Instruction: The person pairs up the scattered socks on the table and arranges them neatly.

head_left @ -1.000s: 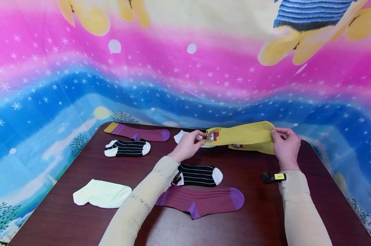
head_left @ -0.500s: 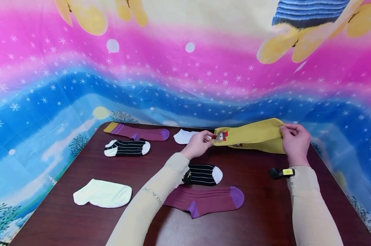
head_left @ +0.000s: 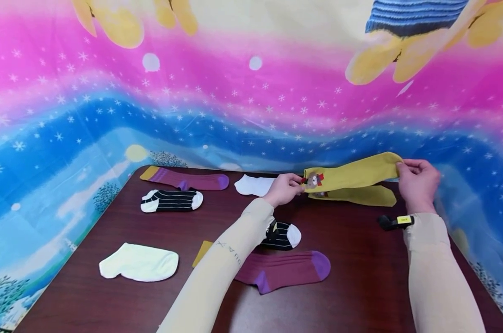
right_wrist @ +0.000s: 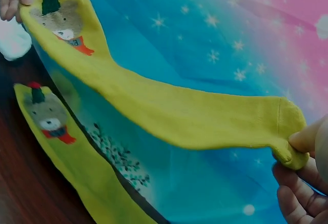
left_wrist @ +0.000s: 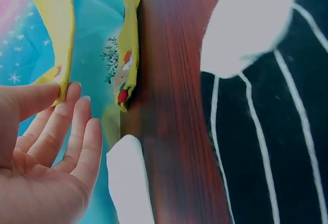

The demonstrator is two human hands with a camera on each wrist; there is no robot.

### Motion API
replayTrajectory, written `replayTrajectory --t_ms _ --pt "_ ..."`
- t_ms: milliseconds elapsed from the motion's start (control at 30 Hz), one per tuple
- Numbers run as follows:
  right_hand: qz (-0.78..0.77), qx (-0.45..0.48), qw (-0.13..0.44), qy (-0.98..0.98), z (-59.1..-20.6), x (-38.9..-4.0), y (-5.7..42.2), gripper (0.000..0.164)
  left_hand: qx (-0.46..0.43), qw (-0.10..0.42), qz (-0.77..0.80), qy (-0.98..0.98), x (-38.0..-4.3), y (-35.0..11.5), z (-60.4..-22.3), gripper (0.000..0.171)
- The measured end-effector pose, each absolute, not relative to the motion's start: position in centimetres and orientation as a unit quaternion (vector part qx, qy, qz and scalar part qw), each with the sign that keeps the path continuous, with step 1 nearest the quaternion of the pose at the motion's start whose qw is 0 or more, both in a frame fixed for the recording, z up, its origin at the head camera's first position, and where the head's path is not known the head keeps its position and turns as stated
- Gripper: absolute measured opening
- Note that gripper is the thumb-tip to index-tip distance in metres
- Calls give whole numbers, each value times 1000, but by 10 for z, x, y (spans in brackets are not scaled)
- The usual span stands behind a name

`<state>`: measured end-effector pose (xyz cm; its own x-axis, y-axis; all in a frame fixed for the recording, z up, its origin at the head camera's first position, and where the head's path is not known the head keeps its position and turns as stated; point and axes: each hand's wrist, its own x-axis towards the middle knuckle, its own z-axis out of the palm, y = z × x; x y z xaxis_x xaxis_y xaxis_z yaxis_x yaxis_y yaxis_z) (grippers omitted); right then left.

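Observation:
A yellow sock [head_left: 355, 173] with a bear's face near its cuff is stretched between both hands above the back right of the table. My left hand [head_left: 283, 188] pinches the cuff end between thumb and fingers, as the left wrist view also shows. The toe end is pinched by my right hand [head_left: 419, 182]; in the right wrist view its thumb presses on the toe. Under the held sock, a second yellow sock [head_left: 359, 196] with the same bear lies on the table, apart from the hands. A white sock [head_left: 253, 185] is partly hidden behind the left hand.
A purple sock [head_left: 193, 180] and a black striped sock [head_left: 174, 201] lie at back left. Nearer are a white sock [head_left: 140, 262], another black striped sock [head_left: 285, 235] and another purple sock [head_left: 288, 269], the last two partly under the left arm. A printed cloth [head_left: 251, 92] hangs behind.
Both hands have moved right with the yellow sock, and its toe end has risen. The second yellow sock beneath now shows more fully.

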<state>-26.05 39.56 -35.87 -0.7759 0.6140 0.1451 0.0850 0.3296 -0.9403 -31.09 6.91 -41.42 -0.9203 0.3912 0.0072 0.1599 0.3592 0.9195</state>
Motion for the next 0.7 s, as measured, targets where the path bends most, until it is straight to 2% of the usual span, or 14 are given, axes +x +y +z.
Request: replayTrajectory --t_ms 300,500,700 --pt "508 -233 227 -797 -359 -264 410 26 133 119 571 801 -318 88 -418 26" --pt "487 -239 216 -812 -369 -266 415 28 115 111 559 814 -318 100 -422 23" --pt "469 -253 227 -815 -382 -267 425 35 108 94 532 835 -317 109 -427 27"
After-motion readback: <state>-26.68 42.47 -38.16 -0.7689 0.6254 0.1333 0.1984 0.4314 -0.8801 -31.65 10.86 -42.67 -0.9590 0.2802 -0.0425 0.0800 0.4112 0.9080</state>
